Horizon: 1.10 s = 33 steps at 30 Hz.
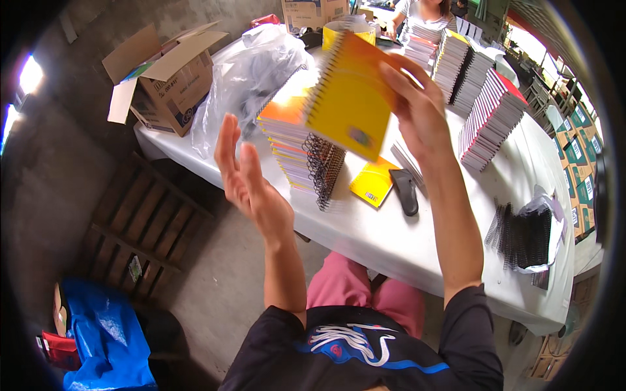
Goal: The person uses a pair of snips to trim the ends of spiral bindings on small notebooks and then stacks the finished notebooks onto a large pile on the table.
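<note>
My right hand [420, 107] is closed on the right edge of a yellow and orange spiral notebook [349, 98], raised above the table and tilted. My left hand [251, 179] is in the air to the left of it, fingers stretched out and thumb apart, holding nothing. Behind and below the raised notebook stands a tall stack of spiral notebooks [287, 146] with orange covers, its black coils [326, 166] showing at the near side. Another yellow notebook [373, 185] lies on the table, and a black handheld tool [405, 192] rests at its right edge.
The white-covered table [443, 244] carries red-edged notebook stacks [489, 124] at right and a bundle of black coils [525, 234] near the right end. A clear plastic bag [241, 78] and open carton [173, 91] are at left. A person [424, 16] is across the table.
</note>
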Available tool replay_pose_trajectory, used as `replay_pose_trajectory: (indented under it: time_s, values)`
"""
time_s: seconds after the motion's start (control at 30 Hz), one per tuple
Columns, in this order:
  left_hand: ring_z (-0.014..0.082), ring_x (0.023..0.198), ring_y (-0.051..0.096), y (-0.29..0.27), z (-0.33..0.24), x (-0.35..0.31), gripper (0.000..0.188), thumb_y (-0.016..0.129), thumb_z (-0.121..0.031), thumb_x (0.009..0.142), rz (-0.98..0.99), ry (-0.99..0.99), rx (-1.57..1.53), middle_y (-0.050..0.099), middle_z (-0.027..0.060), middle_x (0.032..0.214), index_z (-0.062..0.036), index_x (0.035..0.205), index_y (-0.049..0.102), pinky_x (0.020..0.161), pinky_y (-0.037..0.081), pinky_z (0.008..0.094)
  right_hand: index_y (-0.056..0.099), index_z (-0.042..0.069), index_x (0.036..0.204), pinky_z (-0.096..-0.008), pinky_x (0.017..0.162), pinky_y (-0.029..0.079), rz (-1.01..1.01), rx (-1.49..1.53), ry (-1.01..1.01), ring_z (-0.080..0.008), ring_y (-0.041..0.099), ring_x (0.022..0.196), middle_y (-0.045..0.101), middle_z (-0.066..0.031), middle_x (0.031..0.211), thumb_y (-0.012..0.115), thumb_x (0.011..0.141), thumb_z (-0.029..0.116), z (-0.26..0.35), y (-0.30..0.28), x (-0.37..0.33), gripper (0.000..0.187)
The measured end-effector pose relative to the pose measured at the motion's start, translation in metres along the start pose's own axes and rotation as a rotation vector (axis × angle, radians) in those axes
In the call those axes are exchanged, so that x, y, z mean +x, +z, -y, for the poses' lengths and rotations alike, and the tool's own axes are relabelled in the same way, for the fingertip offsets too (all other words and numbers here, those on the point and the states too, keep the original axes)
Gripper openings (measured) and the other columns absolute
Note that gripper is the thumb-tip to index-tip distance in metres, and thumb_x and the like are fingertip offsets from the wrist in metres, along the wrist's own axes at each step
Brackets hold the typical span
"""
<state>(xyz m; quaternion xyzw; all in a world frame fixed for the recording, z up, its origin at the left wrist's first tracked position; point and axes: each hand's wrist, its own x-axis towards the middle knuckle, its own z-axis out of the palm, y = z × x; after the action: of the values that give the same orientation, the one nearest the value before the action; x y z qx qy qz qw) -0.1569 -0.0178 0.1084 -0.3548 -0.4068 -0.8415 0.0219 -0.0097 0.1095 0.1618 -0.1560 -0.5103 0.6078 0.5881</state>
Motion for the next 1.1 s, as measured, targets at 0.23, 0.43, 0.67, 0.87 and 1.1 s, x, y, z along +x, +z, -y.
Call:
replay_pose_trajectory:
  time_s: [0.23, 0.43, 0.67, 0.87, 1.1]
  values:
    - [0.0155, 0.113, 0.047, 0.002, 0.055, 0.032, 0.044, 0.047, -0.030, 0.095, 0.231, -0.129, -0.055, 0.051, 0.0108, 0.125, -0.0071, 0.133, 0.043, 0.096, 0.033, 0.0341, 0.065, 0.006, 0.095, -0.0340, 0.065, 0.053, 0.131, -1.045, -0.330, -0.0209, 0.066, 0.075, 0.066, -0.0099, 0.083, 0.077, 0.069, 0.026, -0.039, 0.037, 0.057, 0.034]
    - [0.0088, 0.081, 0.057, 0.000, 0.065, 0.033, 0.037, 0.045, -0.032, 0.096, 0.240, -0.220, -0.140, 0.057, 0.0061, 0.106, -0.0067, 0.123, 0.047, 0.059, 0.045, 0.0212, 0.060, 0.013, 0.110, -0.0478, 0.095, 0.033, 0.112, -1.389, -0.291, -0.0241, 0.058, 0.099, 0.061, -0.0098, 0.101, 0.063, 0.076, 0.051, -0.055, 0.033, 0.048, 0.051]
    - [0.0139, 0.104, 0.051, -0.009, 0.064, 0.037, 0.042, 0.048, -0.027, 0.096, 0.285, -0.203, -0.143, 0.054, 0.0089, 0.116, -0.0019, 0.129, 0.043, 0.092, 0.038, 0.0270, 0.049, 0.005, 0.115, -0.0381, 0.083, 0.046, -0.089, -1.254, -0.018, -0.0305, 0.057, 0.099, 0.056, -0.0200, 0.107, 0.070, 0.072, 0.049, -0.063, -0.097, 0.018, 0.066]
    - [0.0246, 0.111, 0.048, 0.000, 0.011, 0.004, 0.043, 0.048, -0.030, 0.094, -0.112, 0.391, 0.236, 0.045, 0.0158, 0.123, 0.0048, 0.118, 0.046, 0.094, 0.038, 0.0372, 0.035, 0.014, 0.115, -0.0545, 0.088, 0.038, -0.065, -1.656, 0.397, -0.0304, 0.040, 0.114, 0.039, -0.0110, 0.111, 0.079, 0.061, 0.041, -0.091, -0.144, -0.122, 0.074]
    - [0.0283, 0.098, 0.056, 0.030, 0.028, -0.093, 0.032, 0.065, -0.016, 0.080, 0.846, 0.418, 0.267, 0.056, 0.0147, 0.107, -0.0012, 0.108, 0.057, 0.082, 0.045, 0.0386, 0.055, 0.007, 0.082, -0.0378, 0.085, 0.042, -0.093, -1.463, 0.051, -0.0313, 0.050, 0.095, 0.051, -0.0121, 0.094, 0.062, 0.065, 0.008, -0.055, -0.157, -0.150, 0.019]
